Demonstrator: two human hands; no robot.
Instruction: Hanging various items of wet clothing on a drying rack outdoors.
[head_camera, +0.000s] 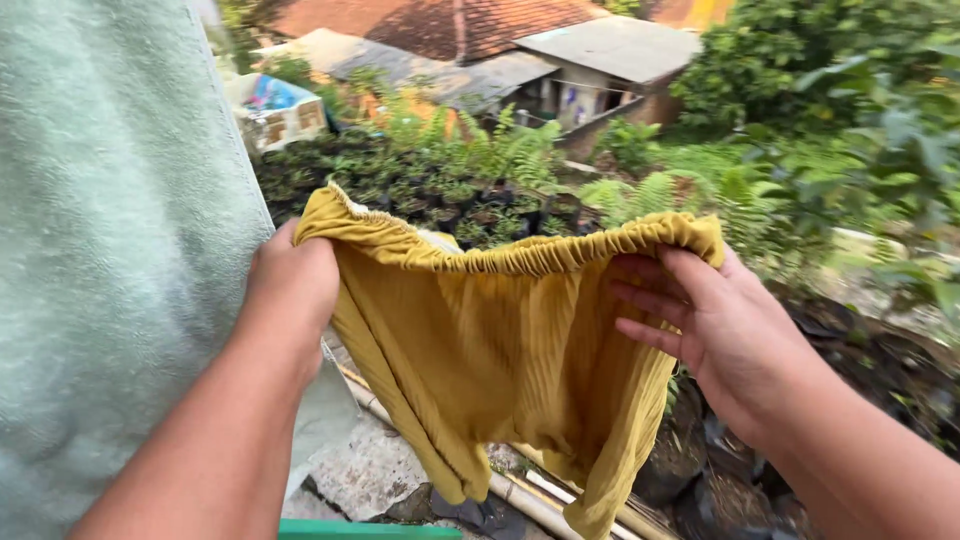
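I see my left hand (293, 283) and right hand (715, 325) gripping the mustard garment (500, 350) by its waistband, seemingly elastic, beside a green towel (100, 250).

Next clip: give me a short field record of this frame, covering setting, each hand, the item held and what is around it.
setting: outdoors, raised spot looking down on plants and roofs
left hand: grips the left end of the elastic waistband
right hand: fingers tucked inside the right end of the waistband, stretching it open
item held: mustard-yellow ribbed garment, hanging down between the hands
to the left: pale green towel hanging, close to the left arm
below: bamboo poles, dark plant bags
background: ferns, tiled roof
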